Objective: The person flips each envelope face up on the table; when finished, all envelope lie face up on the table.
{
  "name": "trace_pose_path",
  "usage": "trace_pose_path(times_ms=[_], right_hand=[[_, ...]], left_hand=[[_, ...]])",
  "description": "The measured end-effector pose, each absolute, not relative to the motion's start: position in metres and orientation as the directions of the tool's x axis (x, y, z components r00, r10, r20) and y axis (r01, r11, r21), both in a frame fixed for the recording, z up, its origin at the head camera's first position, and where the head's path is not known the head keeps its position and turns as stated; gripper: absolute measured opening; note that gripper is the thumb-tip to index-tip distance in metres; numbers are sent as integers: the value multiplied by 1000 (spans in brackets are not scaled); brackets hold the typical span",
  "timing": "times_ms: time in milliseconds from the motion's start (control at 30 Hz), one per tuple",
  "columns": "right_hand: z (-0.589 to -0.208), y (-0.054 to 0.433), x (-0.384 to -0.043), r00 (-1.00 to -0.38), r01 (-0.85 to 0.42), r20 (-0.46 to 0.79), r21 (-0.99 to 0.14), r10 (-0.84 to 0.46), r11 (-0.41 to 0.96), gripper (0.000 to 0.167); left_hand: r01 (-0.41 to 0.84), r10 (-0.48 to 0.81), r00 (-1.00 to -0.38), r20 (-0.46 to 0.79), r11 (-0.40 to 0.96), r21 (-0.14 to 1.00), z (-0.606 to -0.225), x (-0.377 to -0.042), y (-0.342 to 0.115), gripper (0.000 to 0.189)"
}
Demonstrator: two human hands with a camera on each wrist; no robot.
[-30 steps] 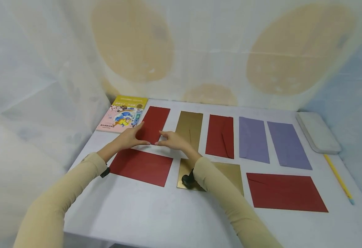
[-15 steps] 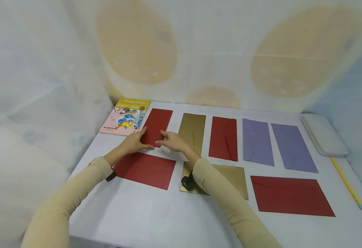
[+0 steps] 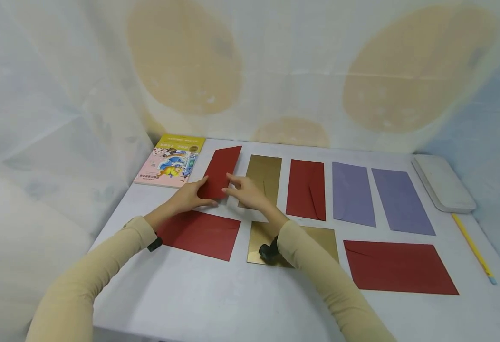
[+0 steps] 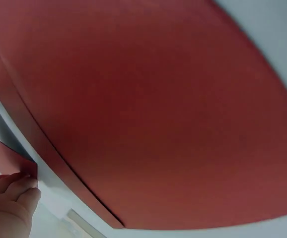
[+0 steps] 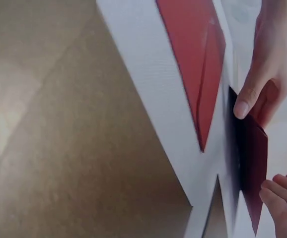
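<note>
In the head view, a red envelope (image 3: 221, 173) is tilted up off the table, its far right corner raised. My left hand (image 3: 186, 195) grips its near left part, thumb along the near end. My right hand (image 3: 250, 192) pinches its right edge between thumb and fingertips. In the right wrist view the envelope (image 5: 252, 153) shows almost edge-on, between the left hand (image 5: 265, 74) and the right fingers (image 5: 277, 191). Below the left forearm lies another red envelope (image 3: 203, 234), which fills most of the left wrist view. A gold envelope (image 3: 310, 242) lies under the right wrist.
A picture book (image 3: 170, 161) lies at the back left. Along the back row are a gold envelope (image 3: 264, 175), a red envelope (image 3: 304, 190) and two purple envelopes (image 3: 352, 194). Another red envelope (image 3: 399, 266), a yellow pencil (image 3: 472, 247) and a pale case (image 3: 444, 183) lie to the right.
The red envelope, flat on the table before, now tilts upward with its right side raised. Both hands have shifted slightly right along with it.
</note>
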State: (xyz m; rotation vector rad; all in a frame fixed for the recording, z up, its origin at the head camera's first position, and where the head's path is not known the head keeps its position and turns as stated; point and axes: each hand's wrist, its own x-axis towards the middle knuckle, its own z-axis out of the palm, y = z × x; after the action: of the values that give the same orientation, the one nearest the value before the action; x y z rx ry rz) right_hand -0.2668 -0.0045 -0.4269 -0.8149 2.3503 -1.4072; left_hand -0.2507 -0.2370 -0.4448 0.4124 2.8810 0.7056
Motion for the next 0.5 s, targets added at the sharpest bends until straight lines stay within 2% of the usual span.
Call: trace_pose_path(times_ms=[300, 500], right_hand=[[-418, 2, -263, -826, -379, 164, -870, -540, 316, 54], [-411, 0, -261, -813, -430, 254, -868, -525, 247, 52]], left_hand=[[314, 369, -929, 3, 785, 535, -444, -252, -227, 80], [278, 380, -925, -13, 699, 659, -446, -252, -220, 73]])
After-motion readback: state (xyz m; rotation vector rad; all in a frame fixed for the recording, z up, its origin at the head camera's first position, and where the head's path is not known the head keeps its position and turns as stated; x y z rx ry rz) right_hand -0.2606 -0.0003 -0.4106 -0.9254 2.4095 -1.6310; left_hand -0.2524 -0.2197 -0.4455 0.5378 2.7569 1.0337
